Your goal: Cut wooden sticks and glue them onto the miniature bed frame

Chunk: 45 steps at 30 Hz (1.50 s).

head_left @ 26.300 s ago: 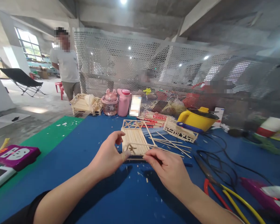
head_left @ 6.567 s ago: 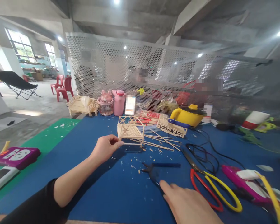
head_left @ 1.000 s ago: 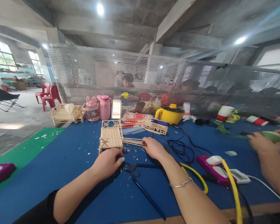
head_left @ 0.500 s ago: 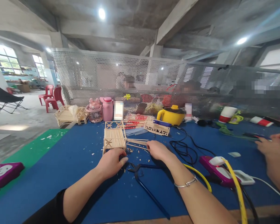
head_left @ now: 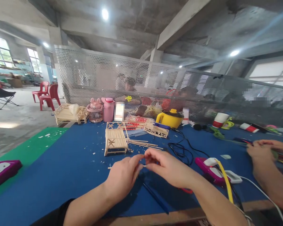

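Note:
My left hand (head_left: 124,177) and my right hand (head_left: 166,168) meet above the blue table mat (head_left: 68,169), fingertips pinched together on a thin wooden stick (head_left: 109,167) that pokes out to the left. Beyond them stands a small stick-built bed frame (head_left: 116,142). Loose sticks (head_left: 143,144) lie to its right. A dark blue tool handle (head_left: 155,197) shows under my right wrist.
A second stick model (head_left: 155,129), a yellow pot (head_left: 168,118), pink bottles (head_left: 108,109) and another stick bed (head_left: 69,113) line the back. Black cable (head_left: 181,150), a magenta glue gun (head_left: 208,168) and a yellow cord (head_left: 225,183) lie right. Another person's hands (head_left: 261,152) work at far right.
Both hands lifted off the mat near the bed frame and pliers and came together nearer me, now pinching a stick. The view shifted slightly left.

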{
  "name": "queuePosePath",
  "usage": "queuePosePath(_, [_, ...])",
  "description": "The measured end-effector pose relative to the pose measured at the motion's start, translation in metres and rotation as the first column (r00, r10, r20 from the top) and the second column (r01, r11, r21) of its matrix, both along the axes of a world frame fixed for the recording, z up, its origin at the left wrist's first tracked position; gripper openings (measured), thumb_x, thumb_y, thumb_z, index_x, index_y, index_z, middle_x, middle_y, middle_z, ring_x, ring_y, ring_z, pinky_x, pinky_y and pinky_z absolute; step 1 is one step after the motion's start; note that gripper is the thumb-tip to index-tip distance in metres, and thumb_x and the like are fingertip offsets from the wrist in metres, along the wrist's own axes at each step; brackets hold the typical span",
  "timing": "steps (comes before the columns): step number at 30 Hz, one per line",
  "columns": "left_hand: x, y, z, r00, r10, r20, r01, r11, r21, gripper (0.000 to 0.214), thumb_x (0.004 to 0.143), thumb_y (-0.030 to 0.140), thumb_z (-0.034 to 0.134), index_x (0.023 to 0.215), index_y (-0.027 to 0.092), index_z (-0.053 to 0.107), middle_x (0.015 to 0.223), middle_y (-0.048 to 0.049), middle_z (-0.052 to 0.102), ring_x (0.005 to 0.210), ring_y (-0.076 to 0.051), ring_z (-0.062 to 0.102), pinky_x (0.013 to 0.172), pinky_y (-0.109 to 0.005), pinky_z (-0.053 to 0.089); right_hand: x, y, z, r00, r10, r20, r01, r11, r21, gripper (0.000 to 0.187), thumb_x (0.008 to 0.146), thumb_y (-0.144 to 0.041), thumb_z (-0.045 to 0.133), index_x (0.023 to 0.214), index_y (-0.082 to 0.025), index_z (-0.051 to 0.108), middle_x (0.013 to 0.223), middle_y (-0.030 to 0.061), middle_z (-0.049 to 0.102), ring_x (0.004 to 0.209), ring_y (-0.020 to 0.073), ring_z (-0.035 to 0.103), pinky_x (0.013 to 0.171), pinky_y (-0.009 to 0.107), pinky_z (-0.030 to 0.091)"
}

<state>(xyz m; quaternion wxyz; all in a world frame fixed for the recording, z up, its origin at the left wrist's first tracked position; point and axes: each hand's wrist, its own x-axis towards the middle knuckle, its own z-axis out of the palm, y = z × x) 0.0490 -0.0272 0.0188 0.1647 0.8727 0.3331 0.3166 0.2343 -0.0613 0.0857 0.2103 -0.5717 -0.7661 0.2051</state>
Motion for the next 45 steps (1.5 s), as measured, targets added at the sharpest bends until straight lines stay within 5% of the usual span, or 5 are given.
queuePosePath(16, [-0.014,0.018,0.006,0.976,0.050,0.211,-0.018,0.988,-0.151,0.031,0.092,0.031,0.037,0.111,0.024,0.061,0.107,-0.0022,0.067,0.098,-0.018,0.061,0.086,-0.027,0.046,-0.034,-0.027,-0.073,0.799,-0.238,0.553,0.279,0.960,0.011,0.020,0.087,-0.023,0.036,0.089,-0.021,0.056,0.080,0.0102,0.069,0.071,0.0262,0.065,0.055,0.031,0.034])
queuePosePath(23, [-0.018,0.022,0.005,0.967,0.112,0.227,-0.092,0.991,-0.098,0.030,0.091,0.031,0.037,0.107,0.022,0.061,0.102,-0.0041,0.068,0.093,-0.019,0.062,0.082,-0.028,0.048,0.015,-0.024,-0.046,0.885,-0.439,-0.155,0.449,0.893,0.033,0.031,0.084,-0.052,0.044,0.077,-0.023,0.050,0.068,0.0016,0.062,0.065,0.0181,0.058,0.054,0.026,0.041])
queuePosePath(30, [-0.016,0.019,0.003,0.963,0.077,0.259,-0.046,0.991,-0.124,0.027,0.090,0.031,0.039,0.101,0.021,0.061,0.098,-0.0050,0.066,0.090,-0.019,0.060,0.081,-0.029,0.046,0.015,-0.035,-0.048,0.434,-0.273,-0.859,0.207,0.958,-0.200,0.033,0.060,-0.043,0.076,0.085,-0.026,0.064,0.130,0.0056,0.053,0.121,0.0266,0.044,0.095,0.041,0.040])
queuePosePath(36, [-0.012,0.011,0.009,0.912,-0.054,0.407,0.228,0.891,-0.392,0.038,0.091,0.042,0.035,0.103,0.018,0.060,0.090,-0.0036,0.066,0.088,-0.018,0.058,0.079,-0.027,0.045,-0.019,-0.029,-0.065,0.153,-0.213,-0.965,-0.203,0.949,-0.242,0.019,0.073,-0.041,0.068,0.080,-0.023,0.065,0.129,0.0057,0.054,0.120,0.0261,0.047,0.102,0.048,0.033])
queuePosePath(45, [-0.010,0.012,0.003,0.888,0.026,0.459,0.212,0.863,-0.459,0.034,0.086,0.045,0.044,0.075,0.015,0.057,0.061,0.0032,0.047,0.059,-0.010,0.041,0.055,-0.021,0.035,-0.030,-0.017,-0.073,0.041,-0.266,-0.963,-0.128,0.955,-0.269,0.034,0.080,-0.050,0.055,0.065,-0.020,0.056,0.108,0.0072,0.065,0.117,0.0251,0.048,0.093,0.043,0.042])
